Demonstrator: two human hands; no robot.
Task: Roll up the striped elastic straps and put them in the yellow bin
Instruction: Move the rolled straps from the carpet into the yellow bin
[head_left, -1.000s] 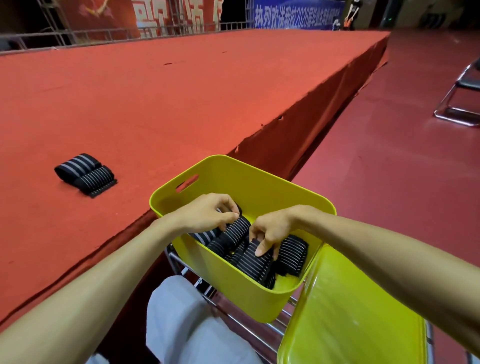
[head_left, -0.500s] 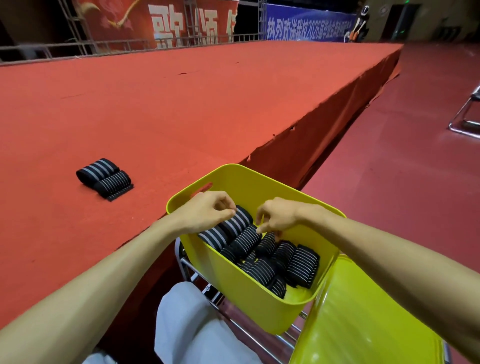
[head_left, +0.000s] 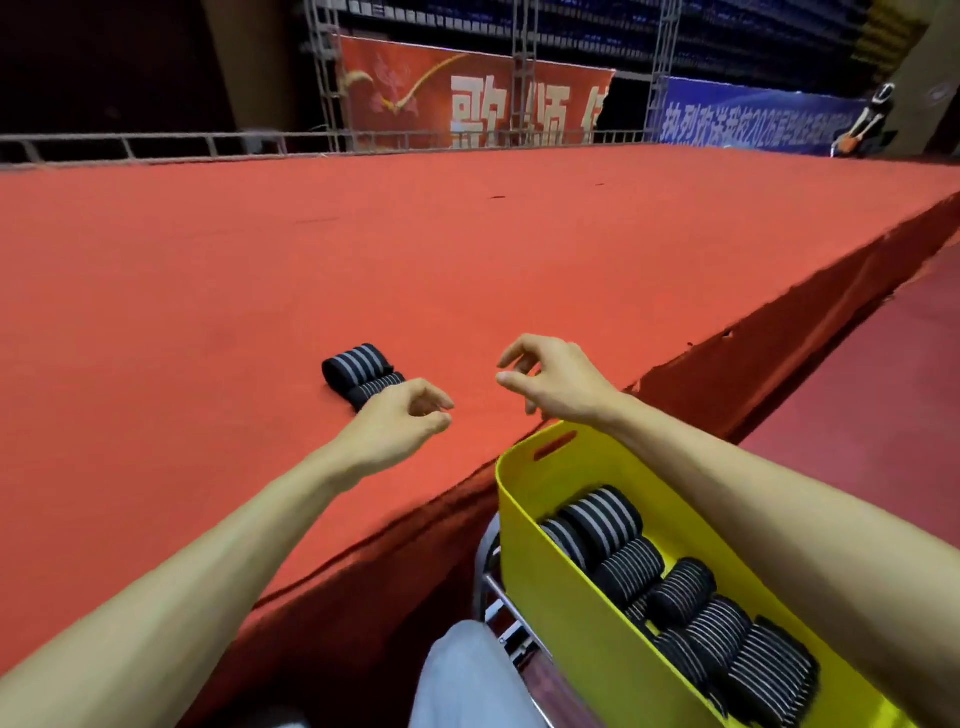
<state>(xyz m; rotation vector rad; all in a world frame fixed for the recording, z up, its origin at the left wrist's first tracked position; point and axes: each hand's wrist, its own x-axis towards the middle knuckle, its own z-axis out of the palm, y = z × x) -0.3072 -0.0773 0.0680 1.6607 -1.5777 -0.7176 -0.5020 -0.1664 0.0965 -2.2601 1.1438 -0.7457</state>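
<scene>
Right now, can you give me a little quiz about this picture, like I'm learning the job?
1. True or false: the left hand and the right hand hold nothing.
2. Where do the straps outside the bin lie? A on the stage; B on the floor; C on a chair.
3. Fill in: the rolls in the bin are black with ___ stripes.
Key: 1 true; 2 A; 3 white.
</scene>
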